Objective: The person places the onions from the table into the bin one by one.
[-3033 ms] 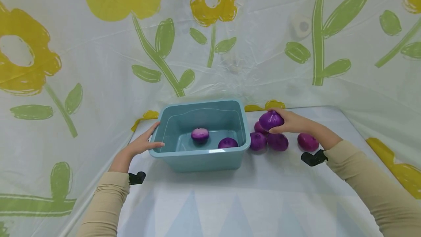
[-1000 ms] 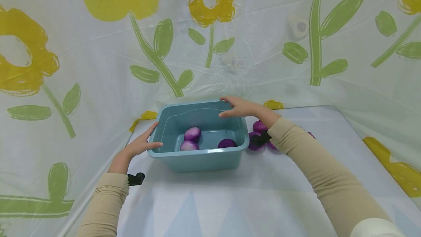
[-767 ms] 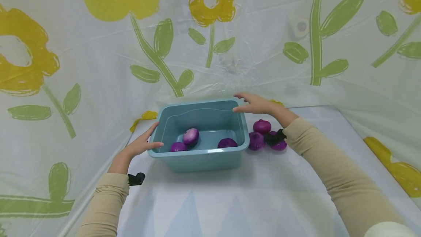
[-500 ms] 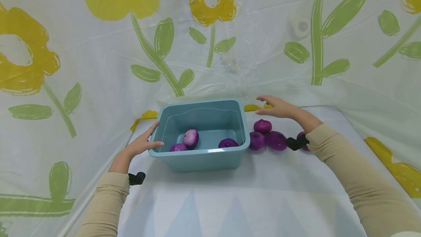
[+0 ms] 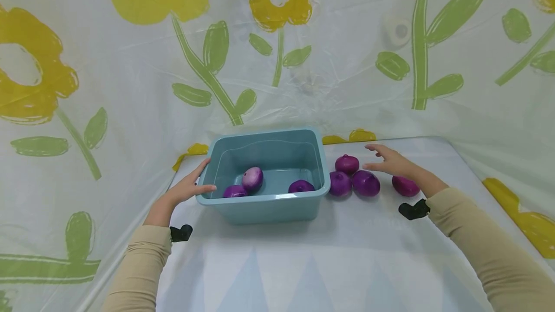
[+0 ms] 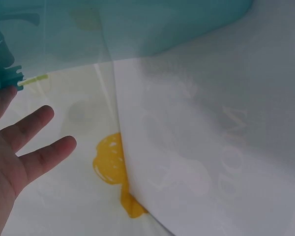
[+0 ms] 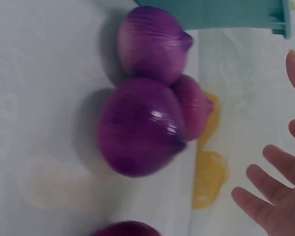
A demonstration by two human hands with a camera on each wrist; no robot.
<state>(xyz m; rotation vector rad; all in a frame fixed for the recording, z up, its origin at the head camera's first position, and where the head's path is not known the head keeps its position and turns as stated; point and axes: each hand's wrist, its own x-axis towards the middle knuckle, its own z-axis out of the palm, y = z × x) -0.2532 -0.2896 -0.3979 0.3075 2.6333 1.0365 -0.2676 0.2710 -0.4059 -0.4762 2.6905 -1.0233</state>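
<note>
Hanging across the whole back, a pale curtain [image 5: 338,105] blazed with yellow flowers and green leaves! Below it stretched the white table [image 5: 277,268], pale blue triangles along the near part, and there sat the blue-green tub [image 5: 269,211]. On to the hands: the left hand [image 5: 187,188] was at the tub's left end, thumb over the rim, fingers straight and spread. The right hand [image 5: 392,162] hovered just right of the pile, fingers and thumb well parted. And the onions! Inside the tub, two purple onions [image 5: 252,179] lay together toward the left, another onion [image 5: 301,186] near the right front corner. Outside, three bunched onions [image 5: 365,184] crowded beside the right wall, while a lone onion [image 5: 405,188] lay apart, partly hidden by the right wrist. Smallest, black attachments [image 5: 414,210] showed at both wrists.
</note>
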